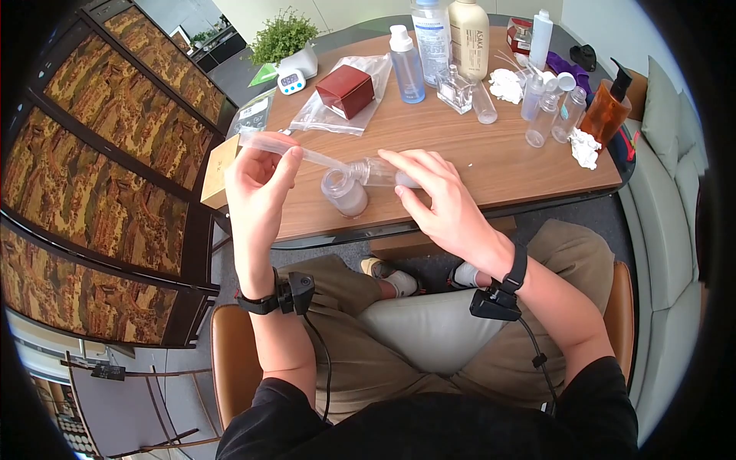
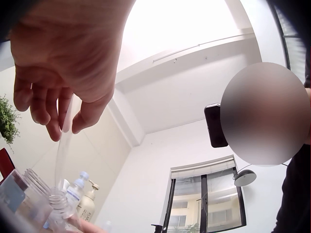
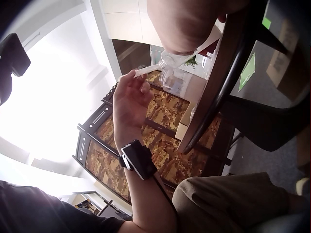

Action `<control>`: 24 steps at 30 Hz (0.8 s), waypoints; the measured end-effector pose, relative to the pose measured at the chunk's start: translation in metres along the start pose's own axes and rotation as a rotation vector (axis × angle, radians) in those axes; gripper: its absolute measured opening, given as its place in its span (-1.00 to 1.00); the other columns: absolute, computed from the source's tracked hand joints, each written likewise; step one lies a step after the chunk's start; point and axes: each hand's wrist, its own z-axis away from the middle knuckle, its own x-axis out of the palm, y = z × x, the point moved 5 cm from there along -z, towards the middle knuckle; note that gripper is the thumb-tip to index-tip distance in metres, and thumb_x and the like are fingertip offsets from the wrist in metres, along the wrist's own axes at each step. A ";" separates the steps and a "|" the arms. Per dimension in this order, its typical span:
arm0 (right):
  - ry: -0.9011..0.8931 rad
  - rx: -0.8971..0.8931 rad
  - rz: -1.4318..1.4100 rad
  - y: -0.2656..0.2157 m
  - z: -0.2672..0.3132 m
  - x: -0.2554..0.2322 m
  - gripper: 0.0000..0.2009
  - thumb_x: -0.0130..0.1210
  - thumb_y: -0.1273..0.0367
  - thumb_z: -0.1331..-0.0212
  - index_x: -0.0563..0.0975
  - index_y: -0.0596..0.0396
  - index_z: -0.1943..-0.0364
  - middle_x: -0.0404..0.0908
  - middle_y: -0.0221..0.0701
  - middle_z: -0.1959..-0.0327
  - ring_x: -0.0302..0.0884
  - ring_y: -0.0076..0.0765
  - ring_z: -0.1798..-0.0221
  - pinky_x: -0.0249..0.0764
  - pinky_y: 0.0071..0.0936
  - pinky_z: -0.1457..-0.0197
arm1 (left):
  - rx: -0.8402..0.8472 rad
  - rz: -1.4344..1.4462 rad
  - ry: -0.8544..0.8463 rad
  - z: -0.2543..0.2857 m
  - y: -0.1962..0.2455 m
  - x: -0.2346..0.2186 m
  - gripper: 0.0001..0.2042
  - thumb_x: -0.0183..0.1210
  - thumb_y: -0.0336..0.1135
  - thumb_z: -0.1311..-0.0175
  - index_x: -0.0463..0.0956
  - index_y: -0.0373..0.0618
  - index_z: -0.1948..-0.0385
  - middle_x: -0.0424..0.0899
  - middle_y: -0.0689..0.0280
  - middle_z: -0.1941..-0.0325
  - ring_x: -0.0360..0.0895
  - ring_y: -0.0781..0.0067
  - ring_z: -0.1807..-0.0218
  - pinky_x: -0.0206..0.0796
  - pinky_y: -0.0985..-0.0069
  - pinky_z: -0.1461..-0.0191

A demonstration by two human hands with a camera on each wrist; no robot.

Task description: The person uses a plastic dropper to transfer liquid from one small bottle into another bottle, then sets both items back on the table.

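Observation:
My left hand [image 1: 259, 192] pinches a translucent plastic dropper [image 1: 320, 159] between thumb and fingers. Its thin end reaches the mouth of a small clear bottle [image 1: 374, 172], which lies tilted on its side with its neck toward the left. Around that bottle's body curl the fingers of my right hand [image 1: 445, 201]. Just below the bottle neck stands an open wide-mouthed clear jar [image 1: 345, 198], upright near the table's front edge. From the left wrist view, the dropper [image 2: 63, 155] slants down to the threaded bottle neck [image 2: 59, 200], beside the jar.
Behind the hands, a dark red box [image 1: 345, 90] lies on a zip bag. A blue spray bottle [image 1: 408, 69], a tall beige pump bottle [image 1: 469, 38] and a glass perfume bottle [image 1: 455, 93] stand at the back. To the right are small clear bottles, crumpled tissue [image 1: 586, 149] and an amber pump bottle [image 1: 606, 115].

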 end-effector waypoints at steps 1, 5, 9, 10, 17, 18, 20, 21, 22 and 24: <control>-0.001 0.000 -0.001 0.000 0.000 0.000 -0.52 0.20 0.50 -0.44 0.58 0.11 -0.43 0.66 -0.23 -0.18 0.55 -0.02 -0.28 0.39 -0.10 -0.44 | 0.000 0.000 0.000 0.000 -0.001 0.000 -0.88 0.38 -0.46 -0.51 0.69 -0.25 0.04 0.69 0.50 0.24 0.45 0.81 0.29 0.26 0.70 0.22; -0.004 0.003 -0.002 0.000 0.000 0.000 -0.53 0.19 0.50 -0.44 0.58 0.11 -0.43 0.66 -0.23 -0.18 0.56 -0.02 -0.27 0.39 -0.10 -0.44 | 0.020 -0.017 -0.024 0.000 -0.002 0.002 -0.88 0.40 -0.46 -0.50 0.70 -0.26 0.06 0.69 0.51 0.24 0.45 0.82 0.29 0.25 0.71 0.22; -0.008 0.008 -0.007 -0.001 0.000 -0.001 -0.53 0.19 0.50 -0.44 0.58 0.11 -0.43 0.66 -0.23 -0.17 0.56 -0.01 -0.26 0.40 -0.09 -0.44 | 0.014 -0.012 -0.025 0.000 -0.002 0.004 -0.90 0.40 -0.46 -0.49 0.71 -0.26 0.09 0.68 0.51 0.25 0.43 0.83 0.30 0.23 0.72 0.23; -0.012 0.010 -0.005 -0.001 -0.001 -0.001 -0.53 0.19 0.50 -0.44 0.59 0.11 -0.43 0.66 -0.23 -0.16 0.56 -0.01 -0.25 0.40 -0.09 -0.44 | 0.015 -0.012 -0.026 0.000 -0.001 0.004 -0.90 0.40 -0.46 -0.49 0.71 -0.26 0.09 0.68 0.51 0.25 0.43 0.83 0.30 0.23 0.72 0.23; -0.002 0.003 -0.003 -0.001 0.000 -0.001 -0.53 0.19 0.50 -0.45 0.59 0.11 -0.43 0.66 -0.22 -0.18 0.56 0.00 -0.27 0.40 -0.10 -0.45 | -0.034 -0.081 -0.035 0.001 -0.003 0.005 -0.86 0.44 -0.38 -0.50 0.72 -0.24 0.12 0.67 0.53 0.30 0.41 0.83 0.31 0.20 0.70 0.25; -0.006 0.006 -0.003 0.000 0.000 -0.001 -0.53 0.19 0.50 -0.45 0.58 0.11 -0.43 0.66 -0.22 -0.18 0.56 0.00 -0.27 0.40 -0.09 -0.45 | -0.010 -0.070 -0.036 0.001 -0.003 0.005 -0.85 0.45 -0.37 -0.50 0.72 -0.24 0.11 0.66 0.54 0.30 0.40 0.83 0.31 0.19 0.70 0.25; -0.011 0.009 -0.003 0.000 0.000 -0.001 -0.53 0.19 0.50 -0.45 0.58 0.11 -0.43 0.66 -0.22 -0.19 0.56 0.00 -0.27 0.40 -0.09 -0.45 | -0.013 -0.048 -0.026 0.002 -0.001 0.006 -0.84 0.45 -0.35 -0.50 0.72 -0.24 0.11 0.66 0.54 0.31 0.40 0.83 0.32 0.19 0.69 0.26; -0.005 0.004 0.000 0.000 0.000 0.000 -0.53 0.19 0.50 -0.45 0.58 0.11 -0.43 0.66 -0.22 -0.19 0.56 -0.01 -0.27 0.40 -0.09 -0.45 | -0.016 -0.026 -0.016 0.002 0.000 0.006 -0.83 0.45 -0.34 -0.50 0.72 -0.24 0.10 0.66 0.54 0.31 0.40 0.82 0.33 0.19 0.69 0.26; 0.000 -0.001 0.003 0.000 0.000 -0.001 -0.53 0.19 0.50 -0.45 0.58 0.11 -0.43 0.66 -0.22 -0.18 0.56 -0.01 -0.27 0.40 -0.09 -0.45 | -0.016 -0.026 -0.016 0.001 -0.001 0.005 -0.83 0.45 -0.34 -0.50 0.72 -0.24 0.10 0.66 0.54 0.31 0.40 0.82 0.33 0.19 0.69 0.26; -0.001 0.000 0.002 -0.001 -0.001 -0.001 -0.53 0.19 0.50 -0.45 0.58 0.11 -0.43 0.66 -0.22 -0.18 0.56 -0.01 -0.27 0.40 -0.09 -0.45 | -0.011 -0.060 -0.021 0.000 -0.003 0.005 -0.82 0.45 -0.32 -0.51 0.72 -0.24 0.10 0.66 0.53 0.32 0.42 0.80 0.34 0.21 0.68 0.27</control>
